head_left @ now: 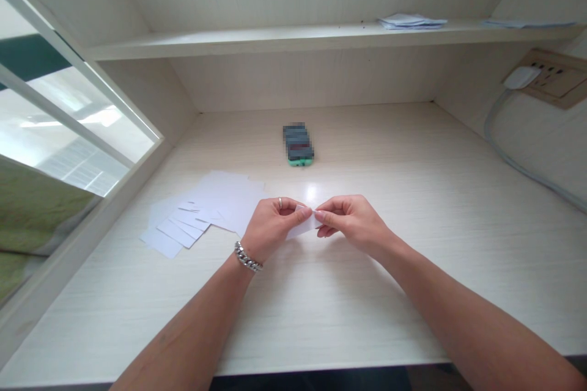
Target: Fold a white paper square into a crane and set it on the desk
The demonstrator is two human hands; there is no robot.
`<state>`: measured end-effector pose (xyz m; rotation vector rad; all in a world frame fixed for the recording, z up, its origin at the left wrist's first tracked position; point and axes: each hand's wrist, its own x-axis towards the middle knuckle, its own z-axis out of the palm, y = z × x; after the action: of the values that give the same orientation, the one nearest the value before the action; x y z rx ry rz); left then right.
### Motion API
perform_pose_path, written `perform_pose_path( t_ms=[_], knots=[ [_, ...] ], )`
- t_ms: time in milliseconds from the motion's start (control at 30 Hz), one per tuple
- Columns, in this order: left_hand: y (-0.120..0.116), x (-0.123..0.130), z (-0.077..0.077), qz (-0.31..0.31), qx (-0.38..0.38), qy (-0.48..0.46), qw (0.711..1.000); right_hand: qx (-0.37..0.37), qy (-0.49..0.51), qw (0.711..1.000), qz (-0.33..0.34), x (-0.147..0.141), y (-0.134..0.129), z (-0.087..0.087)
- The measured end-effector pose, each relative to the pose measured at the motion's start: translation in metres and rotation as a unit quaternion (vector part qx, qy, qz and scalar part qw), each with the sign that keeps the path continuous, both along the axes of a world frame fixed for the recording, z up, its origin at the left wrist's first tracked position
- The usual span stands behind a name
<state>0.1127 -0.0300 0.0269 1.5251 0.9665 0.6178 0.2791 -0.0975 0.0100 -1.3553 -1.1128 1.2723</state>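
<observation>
A small piece of white paper (300, 226) is pinched between my two hands above the middle of the desk. My left hand (273, 223), with a ring and a chain bracelet, grips its upper edge between thumb and forefinger. My right hand (351, 220) pinches the same paper at its right end, the fingertips close to those of the left. Whether the paper is folded I cannot make out. Just left of my left hand lie loose white sheets (220, 195), with several smaller paper pieces (178, 232) spread over them.
A dark, blurred-out device with a green end (300, 162) lies behind my hands. The shelf (252, 40) above holds a paper stack (413, 22). On the right wall, a white plug (521, 77) sits in a socket panel, its grey cable (518, 165) hanging down. A window (68, 104) is at left.
</observation>
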Motion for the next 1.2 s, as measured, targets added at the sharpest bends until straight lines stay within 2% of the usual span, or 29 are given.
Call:
perform_pose_path(
  t_ms=[300,533,800,1100,1200],
  knots=[
    [-0.0015,0.0028,-0.0023,0.01,-0.012,-0.027,1.0,0.028,-0.066,0.997,0.003,-0.003,-0.0012,0.0004],
    [-0.0018,0.0005,0.0002,0.001,-0.007,-0.028,1.0,0.018,-0.021,1.0,-0.013,-0.0025,-0.0004,0.0014],
    [-0.0009,0.0009,-0.0007,0.002,-0.003,-0.017,1.0,0.051,-0.058,0.997,-0.009,-0.0026,0.0008,-0.0021],
    [0.0029,0.0016,-0.0008,0.056,0.038,-0.013,0.998,0.039,-0.05,0.998,-0.012,0.0029,0.0022,-0.0012],
    [0.0043,0.0008,-0.0033,0.06,0.019,-0.022,0.998,0.031,-0.071,0.997,-0.019,0.0042,0.0006,0.0001]
  ],
)
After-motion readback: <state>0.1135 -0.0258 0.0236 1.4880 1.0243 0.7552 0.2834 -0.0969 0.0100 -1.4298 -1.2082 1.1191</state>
